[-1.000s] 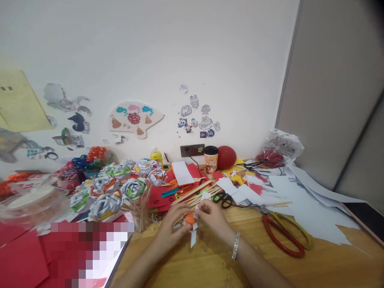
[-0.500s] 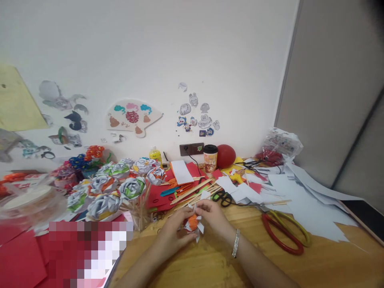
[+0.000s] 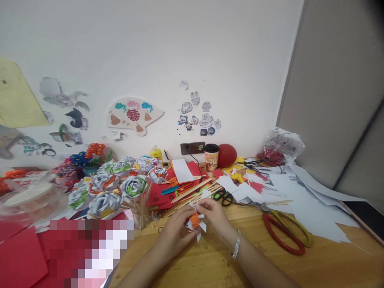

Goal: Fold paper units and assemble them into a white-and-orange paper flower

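- While the left hand (image 3: pixel 177 230), half curled, cups the orange-and-white folded paper piece with pointed flaps (image 3: pixel 195 221) from one side, the right hand (image 3: pixel 211 214), its fingers drawn nearly together, pinches that piece's upper edge
- Held between both hands, the paper piece is above the light-brown wooden table (image 3: pixel 222 264), nearer the person than the slim pale wooden sticks (image 3: pixel 192 190)
- A light left grip should serve best, steadying the folds without crushing them
- Right fingertips would do well to work one flap at a time, pressing creases crisp and even
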The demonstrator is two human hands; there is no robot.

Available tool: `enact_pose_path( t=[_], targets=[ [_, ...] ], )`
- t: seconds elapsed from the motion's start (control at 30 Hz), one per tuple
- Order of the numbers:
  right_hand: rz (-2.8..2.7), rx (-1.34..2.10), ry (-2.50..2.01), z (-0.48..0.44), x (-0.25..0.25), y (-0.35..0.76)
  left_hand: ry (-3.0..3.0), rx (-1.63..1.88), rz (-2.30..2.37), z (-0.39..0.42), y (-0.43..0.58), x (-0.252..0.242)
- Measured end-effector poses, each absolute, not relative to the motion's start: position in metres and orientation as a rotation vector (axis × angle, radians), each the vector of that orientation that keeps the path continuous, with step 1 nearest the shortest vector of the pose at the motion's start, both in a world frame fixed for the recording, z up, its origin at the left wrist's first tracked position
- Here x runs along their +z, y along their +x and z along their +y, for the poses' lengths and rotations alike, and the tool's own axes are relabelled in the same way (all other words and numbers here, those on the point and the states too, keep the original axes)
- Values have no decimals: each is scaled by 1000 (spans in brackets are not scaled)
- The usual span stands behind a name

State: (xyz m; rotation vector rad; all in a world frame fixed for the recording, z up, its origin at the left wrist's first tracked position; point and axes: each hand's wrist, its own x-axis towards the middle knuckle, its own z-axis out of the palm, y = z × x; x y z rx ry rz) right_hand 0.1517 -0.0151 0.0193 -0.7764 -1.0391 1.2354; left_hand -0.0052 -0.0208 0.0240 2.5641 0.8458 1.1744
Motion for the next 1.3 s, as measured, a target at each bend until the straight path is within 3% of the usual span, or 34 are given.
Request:
enact_pose_path(
  t=[0.63, 0.97, 1.3],
  targets=[
    [-766, 1375, -673, -19, 11, 137, 2630, 1267, 811, -24, -3, 26],
    [-1254, 1063, -779, -17, 20, 156, 2561, 1063, 995, -22, -6, 34],
    [-1417, 1053, -786, -13, 20, 162, 2714, 1019, 906, -23, -10, 34]
  ],
)
